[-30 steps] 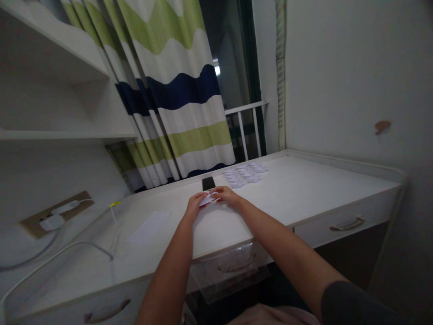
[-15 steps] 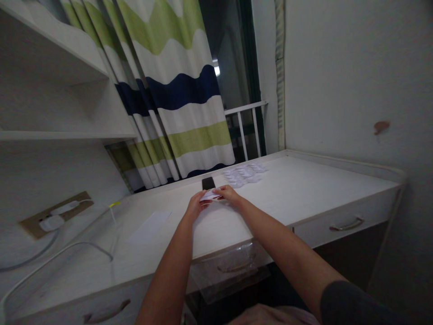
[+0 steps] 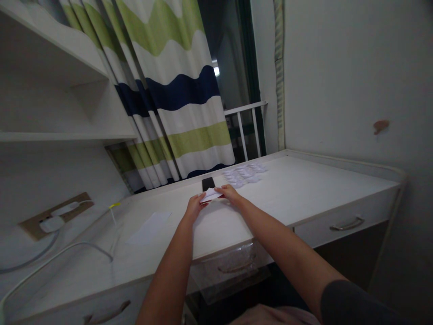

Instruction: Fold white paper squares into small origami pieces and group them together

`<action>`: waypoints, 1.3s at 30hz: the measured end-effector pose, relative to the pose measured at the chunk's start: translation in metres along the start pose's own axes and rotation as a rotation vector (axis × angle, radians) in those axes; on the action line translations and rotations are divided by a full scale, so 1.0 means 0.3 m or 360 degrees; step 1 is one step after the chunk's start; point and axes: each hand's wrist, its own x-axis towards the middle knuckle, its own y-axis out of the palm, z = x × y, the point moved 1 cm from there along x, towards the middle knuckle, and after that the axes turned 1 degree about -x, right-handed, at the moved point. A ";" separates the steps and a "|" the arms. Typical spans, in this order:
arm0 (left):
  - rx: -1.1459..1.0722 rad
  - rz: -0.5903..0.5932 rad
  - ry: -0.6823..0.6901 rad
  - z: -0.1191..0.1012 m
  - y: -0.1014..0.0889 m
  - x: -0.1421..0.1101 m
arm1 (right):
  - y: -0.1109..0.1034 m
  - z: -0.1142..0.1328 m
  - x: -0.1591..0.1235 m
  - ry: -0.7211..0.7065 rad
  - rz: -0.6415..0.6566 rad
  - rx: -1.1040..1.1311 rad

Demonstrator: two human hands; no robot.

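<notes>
Between my hands is a small folded piece of white paper (image 3: 210, 194), held just above the desk. My left hand (image 3: 195, 205) is closed on its left end, thumb on top and fingers below. My right hand (image 3: 230, 194) pinches the right end in the same way. Just behind the paper a black phone (image 3: 208, 183) lies on the desk. Several small folded white paper pieces (image 3: 245, 174) sit in rows to the right of the phone. Off to the left, flat sheets of white paper (image 3: 150, 227) lie on the desktop.
The white desk (image 3: 304, 189) has drawers with metal handles (image 3: 347, 224) along its front. A clear plastic bag (image 3: 226, 271) hangs by the middle drawer. White cables (image 3: 84, 243) run from a wall socket (image 3: 56, 214) at left. A striped curtain (image 3: 189, 99) hangs behind.
My fingers have shifted along the paper, and the hands now sit slightly farther apart at its ends. More of its white surface shows between them.
</notes>
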 end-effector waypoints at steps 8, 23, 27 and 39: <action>0.0130 -0.0018 0.0184 0.004 0.001 0.005 | -0.005 0.005 0.004 -0.0094 -0.0010 0.0000; 0.0302 -0.0051 0.0311 -0.004 0.006 0.003 | 0.000 0.003 -0.007 -0.0207 -0.0020 -0.0205; 0.0264 -0.0016 0.0251 -0.004 0.008 -0.004 | -0.001 0.003 -0.011 -0.0290 -0.0046 -0.0340; 0.0300 -0.0028 0.0336 -0.006 0.016 -0.006 | -0.006 0.008 0.000 -0.0404 -0.0085 -0.0497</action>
